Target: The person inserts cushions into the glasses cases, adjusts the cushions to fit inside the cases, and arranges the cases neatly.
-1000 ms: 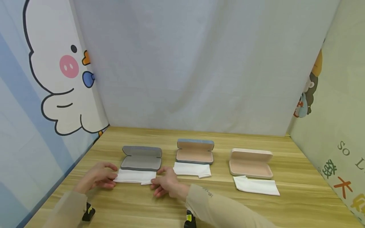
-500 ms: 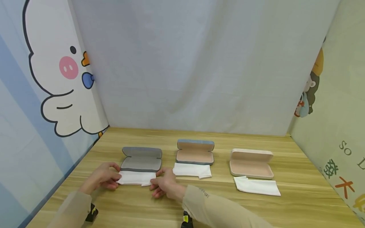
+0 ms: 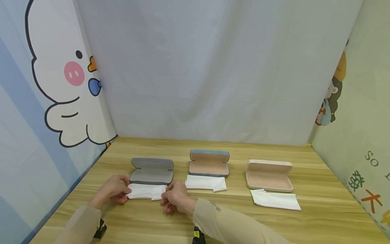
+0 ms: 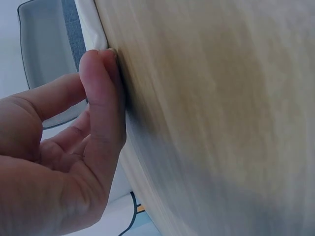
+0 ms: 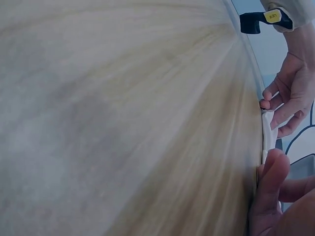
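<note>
A folded white cloth (image 3: 143, 191) lies on the table just in front of an open grey glasses case (image 3: 152, 171). My left hand (image 3: 114, 190) pinches the cloth's left end; the left wrist view shows thumb and finger meeting on its white edge (image 4: 93, 24). At the opposite end, my right hand (image 3: 176, 196) grips the right corner between thumb and fingers, low over the tabletop. From the right wrist view, the cloth (image 5: 267, 130) stretches between both hands, and part of it hides behind my right thumb.
An open blue case (image 3: 209, 167) with a folded white cloth (image 3: 205, 183) before it sits in the middle. To the right is an open cream case (image 3: 269, 181) with another white cloth (image 3: 275, 200). Fabric screens (image 3: 213, 67) enclose the wooden table (image 3: 231, 213).
My left hand has shifted slightly right onto the cloth's left end, which has drawn in a little. The right hand has closed in on the right corner. The cases have stayed put.
</note>
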A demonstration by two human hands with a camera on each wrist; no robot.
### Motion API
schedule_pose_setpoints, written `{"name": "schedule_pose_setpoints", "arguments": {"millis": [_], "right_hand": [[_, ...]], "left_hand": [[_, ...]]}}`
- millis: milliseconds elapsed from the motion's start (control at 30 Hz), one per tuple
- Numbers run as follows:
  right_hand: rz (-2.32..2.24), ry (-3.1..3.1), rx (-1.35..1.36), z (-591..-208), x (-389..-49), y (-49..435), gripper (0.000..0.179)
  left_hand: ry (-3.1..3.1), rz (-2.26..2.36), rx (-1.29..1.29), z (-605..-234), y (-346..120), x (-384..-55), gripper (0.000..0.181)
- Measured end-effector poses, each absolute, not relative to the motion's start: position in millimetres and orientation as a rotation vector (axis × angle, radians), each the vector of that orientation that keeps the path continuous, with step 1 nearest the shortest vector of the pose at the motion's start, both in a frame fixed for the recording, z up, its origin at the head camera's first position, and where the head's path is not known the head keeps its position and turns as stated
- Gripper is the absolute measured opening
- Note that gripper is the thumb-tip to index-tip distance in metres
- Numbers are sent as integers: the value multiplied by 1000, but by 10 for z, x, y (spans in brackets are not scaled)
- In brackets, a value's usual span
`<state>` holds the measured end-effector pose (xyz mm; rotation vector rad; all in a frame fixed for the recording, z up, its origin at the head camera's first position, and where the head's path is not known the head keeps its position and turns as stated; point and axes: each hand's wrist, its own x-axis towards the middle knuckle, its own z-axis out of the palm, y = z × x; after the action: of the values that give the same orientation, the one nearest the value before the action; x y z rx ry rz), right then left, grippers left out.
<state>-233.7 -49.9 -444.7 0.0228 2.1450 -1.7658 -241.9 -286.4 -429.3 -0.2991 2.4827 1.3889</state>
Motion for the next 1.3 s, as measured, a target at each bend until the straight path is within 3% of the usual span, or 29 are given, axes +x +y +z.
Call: {"name": "schedule_pose_setpoints", "arguments": {"millis": [333, 633, 1300], "right_hand": [[-1748, 2145, -30, -4444, -2340, -477, 15], [-1781, 2068, -92, -4499, -2321, -401, 12], [-1818, 2038, -138, -4447, -2440, -280, 9]], "left_hand": [[2458, 1428, -280, -4290, -2861, -2394, 11], [2344, 1488, -240, -4303, -2981, -2381, 22], [2300, 1523, -223, -4186, -2965, -2441, 29]]}}
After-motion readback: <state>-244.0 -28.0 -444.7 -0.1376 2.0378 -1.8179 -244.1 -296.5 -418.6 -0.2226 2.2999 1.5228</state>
